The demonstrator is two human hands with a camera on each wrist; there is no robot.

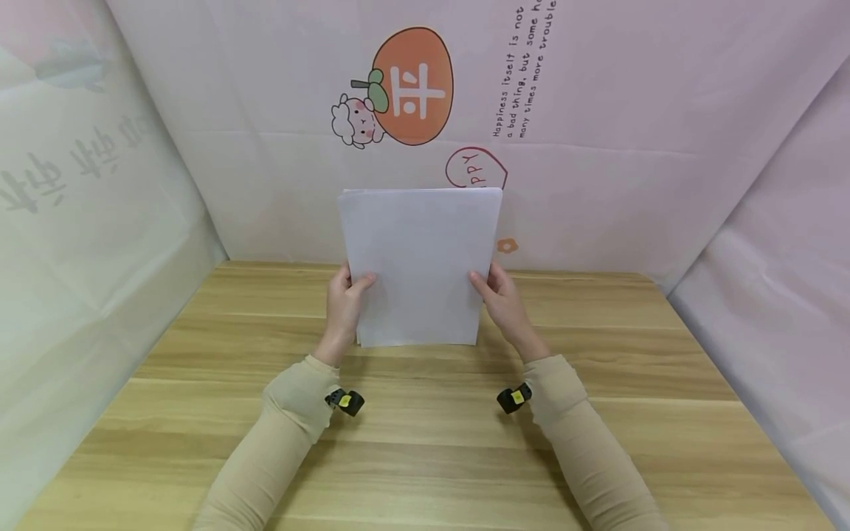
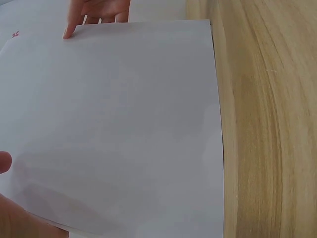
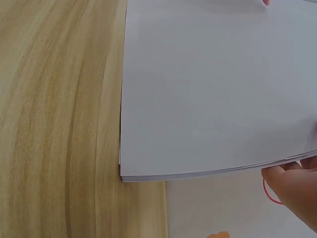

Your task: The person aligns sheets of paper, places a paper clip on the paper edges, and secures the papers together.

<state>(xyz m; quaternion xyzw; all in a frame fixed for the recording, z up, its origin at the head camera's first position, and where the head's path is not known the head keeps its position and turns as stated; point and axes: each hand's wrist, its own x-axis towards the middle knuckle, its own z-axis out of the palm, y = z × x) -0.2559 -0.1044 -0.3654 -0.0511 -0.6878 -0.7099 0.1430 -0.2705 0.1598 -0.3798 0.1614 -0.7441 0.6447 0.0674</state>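
Observation:
A stack of white paper (image 1: 421,251) stands upright near the far side of the table, its blank front sheet facing me. By its left edge my left hand (image 1: 344,301) grips it, thumb across the front and fingers behind. My right hand (image 1: 506,301) holds the opposite edge the same way. Several sheet edges show along the side of the paper (image 3: 208,99) in the right wrist view, slightly uneven at the corner. In the left wrist view, the right hand (image 2: 101,11) is at the paper's far edge, thumb on the front.
The wood-grain table (image 1: 425,435) spreads below and around the paper. Behind it hangs a pale printed cloth (image 1: 279,96) with an orange fruit drawing (image 1: 415,87) and lettering. More cloth walls the left and right sides. Black wrist cameras (image 1: 352,403) sit on both cuffs.

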